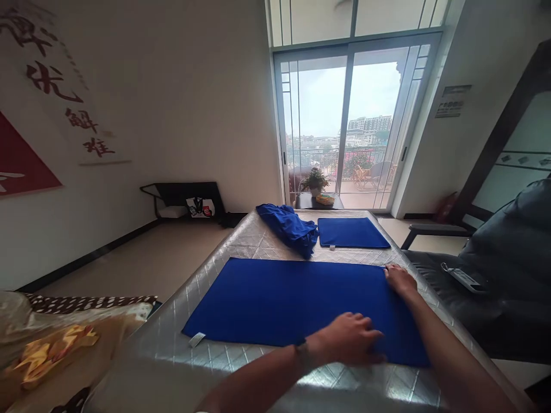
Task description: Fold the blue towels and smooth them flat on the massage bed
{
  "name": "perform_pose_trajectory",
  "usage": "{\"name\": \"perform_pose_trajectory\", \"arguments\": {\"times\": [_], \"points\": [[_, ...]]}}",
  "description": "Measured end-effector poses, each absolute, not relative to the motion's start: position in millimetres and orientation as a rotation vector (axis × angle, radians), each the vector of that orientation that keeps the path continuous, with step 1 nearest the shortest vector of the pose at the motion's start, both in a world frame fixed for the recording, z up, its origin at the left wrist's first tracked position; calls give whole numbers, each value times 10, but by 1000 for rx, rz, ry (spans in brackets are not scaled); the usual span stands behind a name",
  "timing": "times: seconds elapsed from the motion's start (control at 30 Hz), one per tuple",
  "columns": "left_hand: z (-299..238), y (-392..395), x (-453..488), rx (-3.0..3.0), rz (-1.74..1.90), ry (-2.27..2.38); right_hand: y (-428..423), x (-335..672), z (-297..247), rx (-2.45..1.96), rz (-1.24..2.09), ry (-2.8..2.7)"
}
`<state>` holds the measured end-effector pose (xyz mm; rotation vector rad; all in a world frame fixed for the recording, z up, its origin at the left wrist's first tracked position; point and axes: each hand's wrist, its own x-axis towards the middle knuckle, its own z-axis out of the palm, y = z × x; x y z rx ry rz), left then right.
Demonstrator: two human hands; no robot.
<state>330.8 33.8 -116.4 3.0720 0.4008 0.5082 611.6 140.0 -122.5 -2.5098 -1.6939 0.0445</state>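
A large blue cloth [275, 298] lies flat on the silvery quilted table cover [172, 327], with a white tag at its near left corner. My right hand [401, 279] is at the cloth's far right corner, its fingers closed on the edge there. Over the near right part of the same cloth is my left hand [350, 338], a dark band on its wrist, its fingers apart and slightly blurred. Farther back, a crumpled blue cloth [288, 226] lies next to a smaller flat blue cloth [353, 232] that also bears a white tag.
On the right stands a dark padded chair [508, 246] with a white power strip [465, 279] on its seat. A small table [305, 201] with a potted plant [315, 179] is by the glass door. Yellow cloth items [55, 350] lie at the lower left.
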Motion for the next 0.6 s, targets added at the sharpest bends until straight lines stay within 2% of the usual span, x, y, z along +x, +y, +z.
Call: {"name": "perform_pose_trajectory", "arguments": {"times": [0.2, 0.4, 0.6], "points": [[-1544, 67, 4346, 3116, 583, 75, 1430, 6142, -1247, -2568, 20, -1707], [-1572, -23, 4501, 2997, 746, 151, 1528, 6189, -1232, -2600, 14, -1700], [-1598, -171, 4685, 2940, 727, 256, 1566, 6251, -1191, -2620, 23, -1676]]}}
